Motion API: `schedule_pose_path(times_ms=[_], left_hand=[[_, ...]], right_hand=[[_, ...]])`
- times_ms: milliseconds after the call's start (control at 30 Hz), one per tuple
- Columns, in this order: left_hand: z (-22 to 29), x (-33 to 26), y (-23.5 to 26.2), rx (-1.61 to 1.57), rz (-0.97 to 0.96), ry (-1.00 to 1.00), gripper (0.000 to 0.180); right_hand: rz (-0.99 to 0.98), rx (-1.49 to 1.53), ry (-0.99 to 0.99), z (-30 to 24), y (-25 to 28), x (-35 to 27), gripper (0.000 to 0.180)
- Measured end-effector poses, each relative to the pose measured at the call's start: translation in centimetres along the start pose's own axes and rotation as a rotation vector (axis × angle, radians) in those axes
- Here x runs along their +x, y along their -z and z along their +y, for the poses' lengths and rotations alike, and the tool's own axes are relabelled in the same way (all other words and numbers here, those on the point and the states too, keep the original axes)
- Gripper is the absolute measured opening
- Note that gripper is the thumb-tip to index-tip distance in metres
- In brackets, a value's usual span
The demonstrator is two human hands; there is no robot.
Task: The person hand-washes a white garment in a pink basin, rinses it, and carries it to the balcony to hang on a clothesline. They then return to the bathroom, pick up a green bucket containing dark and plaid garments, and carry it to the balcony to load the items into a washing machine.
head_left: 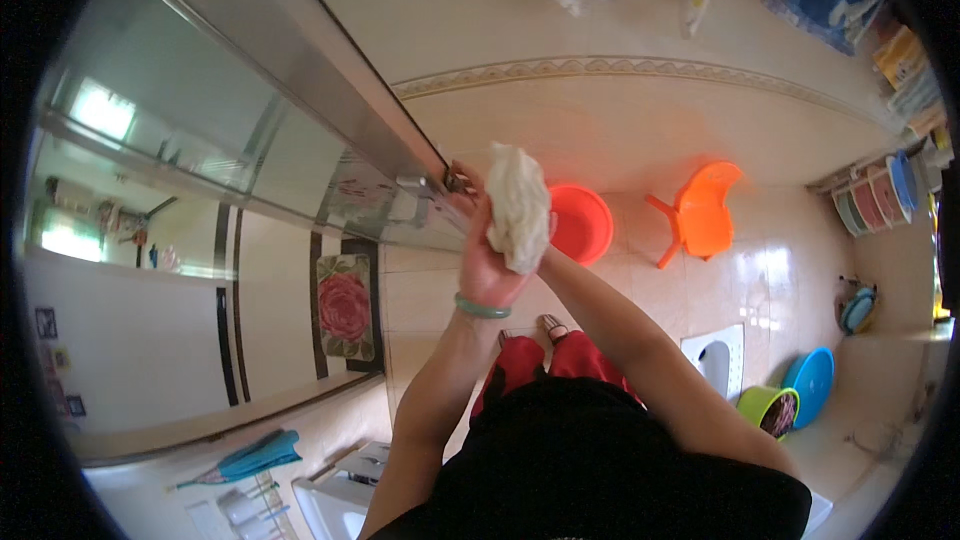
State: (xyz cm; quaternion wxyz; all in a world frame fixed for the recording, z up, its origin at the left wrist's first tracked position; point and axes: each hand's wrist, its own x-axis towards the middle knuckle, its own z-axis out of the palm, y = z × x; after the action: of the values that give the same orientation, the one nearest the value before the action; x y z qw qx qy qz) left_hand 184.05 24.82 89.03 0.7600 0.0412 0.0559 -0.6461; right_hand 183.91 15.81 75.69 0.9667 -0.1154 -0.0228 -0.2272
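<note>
A crumpled off-white cloth (518, 208) is in my left hand (492, 268), with the fingers closed on it and a green bangle at the wrist. My right forearm (610, 305) reaches up from the other side, and its hand is mostly hidden behind the cloth. Curled fingers (463, 185) show past the cloth, at the edge of the metal-framed glass door (375, 110); I cannot tell for sure which hand they belong to. A silver door handle (411, 182) sits just left of them.
A red basin (582, 225) and an orange child's chair (706, 212) stand on the tiled floor ahead. Right are a squat toilet (735, 350), a green bucket (757, 400) and a blue basin (815, 380). A rose-patterned mat (344, 306) lies left, beyond the door.
</note>
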Motion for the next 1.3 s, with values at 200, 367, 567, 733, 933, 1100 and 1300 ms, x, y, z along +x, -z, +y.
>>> schedule_pose_path(times_ms=[200, 367, 567, 733, 933, 1100, 1300], left_hand=[[3.9, 1.5, 1.4, -0.056, 0.0, -0.093, 0.046], [6.2, 5.0, 2.1, -0.056, -0.083, -0.108, 0.045], [8.9, 5.7, 3.8, -0.018, -0.06, -0.226, 0.044], [9.6, 6.9, 3.8, -0.009, -0.097, -0.23, 0.043], [11.3, 6.7, 4.5, -0.042, -0.124, -0.269, 0.04], [14.1, 3.5, 5.3, 0.036, -0.231, -0.346, 0.038], [18.5, -2.2, 4.8, 0.065, -0.122, -0.435, 0.037]], right_hand=[[0.147, -0.842, 0.137, -2.6, -2.9, 4.8, 0.053], [0.166, -0.938, 0.263, -7.9, 0.3, 13.0, 0.048], [0.261, -1.231, 0.337, -8.5, -2.2, 15.0, 0.046], [0.339, -1.316, 0.342, -10.2, -0.9, 16.8, 0.044], [0.465, -1.346, 0.539, -9.4, -1.1, 15.3, 0.045], [0.159, -1.351, 0.62, -4.2, -7.0, 8.3, 0.051], [0.044, -0.709, -0.103, 7.8, -12.8, 12.0, 0.052]])
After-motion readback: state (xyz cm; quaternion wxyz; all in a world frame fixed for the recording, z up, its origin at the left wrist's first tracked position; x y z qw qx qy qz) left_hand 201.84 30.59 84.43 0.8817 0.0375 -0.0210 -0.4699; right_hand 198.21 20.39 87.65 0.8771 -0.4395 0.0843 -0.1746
